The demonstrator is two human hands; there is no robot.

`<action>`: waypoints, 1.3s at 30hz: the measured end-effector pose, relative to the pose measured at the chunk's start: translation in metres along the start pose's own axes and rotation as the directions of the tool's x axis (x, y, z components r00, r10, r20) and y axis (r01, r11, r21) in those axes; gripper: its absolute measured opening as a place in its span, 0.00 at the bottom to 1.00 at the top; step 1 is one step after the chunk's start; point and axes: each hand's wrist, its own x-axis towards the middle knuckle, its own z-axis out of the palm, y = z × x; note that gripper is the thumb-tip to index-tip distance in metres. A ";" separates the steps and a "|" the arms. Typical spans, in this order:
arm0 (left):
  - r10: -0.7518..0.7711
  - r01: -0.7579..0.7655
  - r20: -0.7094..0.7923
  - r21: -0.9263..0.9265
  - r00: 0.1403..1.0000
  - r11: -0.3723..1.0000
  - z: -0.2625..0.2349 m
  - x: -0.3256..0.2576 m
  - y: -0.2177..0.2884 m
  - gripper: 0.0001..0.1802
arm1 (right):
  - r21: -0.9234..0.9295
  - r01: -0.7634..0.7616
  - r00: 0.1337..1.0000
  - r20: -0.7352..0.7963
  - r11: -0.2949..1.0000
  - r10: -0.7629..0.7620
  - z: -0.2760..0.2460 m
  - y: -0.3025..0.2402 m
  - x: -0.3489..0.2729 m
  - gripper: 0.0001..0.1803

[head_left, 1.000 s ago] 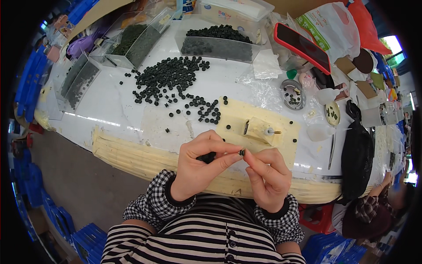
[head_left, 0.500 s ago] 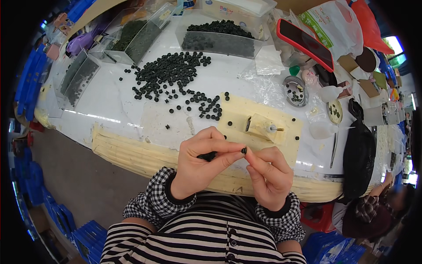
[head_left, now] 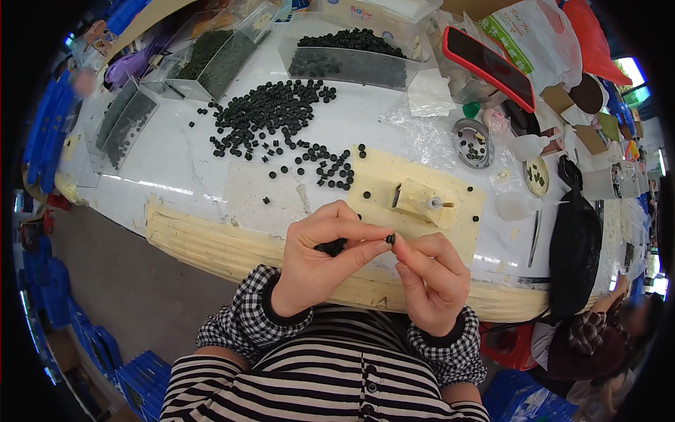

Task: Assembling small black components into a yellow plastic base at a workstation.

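Note:
Between thumb and forefinger, my left hand point(head_left: 320, 250) pinches a small black grooved roller point(head_left: 390, 240). More black pieces point(head_left: 330, 247) sit in the curl of that palm, partly hidden by the fingers. My right hand point(head_left: 434, 278) is closed, its forefinger tip pressed to the right side of the same roller. Whether its other fingers hold anything is hidden. Just beyond the hands lies a cream board point(head_left: 373, 169) bearing a cream block fixture point(head_left: 422, 204) with a small metal pin. A loose pile of matching black rollers point(head_left: 267, 112) spreads over the white table farther left.
Clear bins point(head_left: 344, 69) of black parts stand at the back. A red-cased phone point(head_left: 489, 68) leans at the back right. Tweezers point(head_left: 535, 239), a round dish point(head_left: 536, 177) and a black pouch point(head_left: 575, 239) lie right. Cream padding point(head_left: 211, 235) lines the near edge.
Both hands stay almost in place, and the roller between the fingertips looks slightly turned. My right hand has shifted very slightly.

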 end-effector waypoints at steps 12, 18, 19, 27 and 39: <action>-0.005 0.005 0.008 0.030 1.000 1.000 -0.001 -0.001 0.000 0.11 | -0.006 0.003 1.000 0.012 1.000 -0.003 0.000 -0.001 0.000 0.20; -0.001 0.000 0.008 0.026 1.000 1.000 0.000 0.000 0.001 0.11 | 0.006 -0.009 1.000 0.004 1.000 0.009 0.000 -0.001 -0.001 0.20; 0.001 -0.001 0.007 0.028 1.000 1.000 0.000 0.000 0.000 0.11 | 0.009 -0.011 1.000 0.002 1.000 0.011 0.000 -0.001 -0.001 0.21; -0.010 0.010 0.003 0.001 1.000 1.000 0.001 0.000 -0.001 0.11 | -0.004 -0.012 1.000 -0.007 1.000 0.012 0.000 -0.001 -0.001 0.21; -0.019 0.019 0.000 -0.013 1.000 1.000 0.000 0.000 -0.002 0.11 | -0.027 -0.014 1.000 -0.011 1.000 0.014 0.001 -0.001 -0.001 0.21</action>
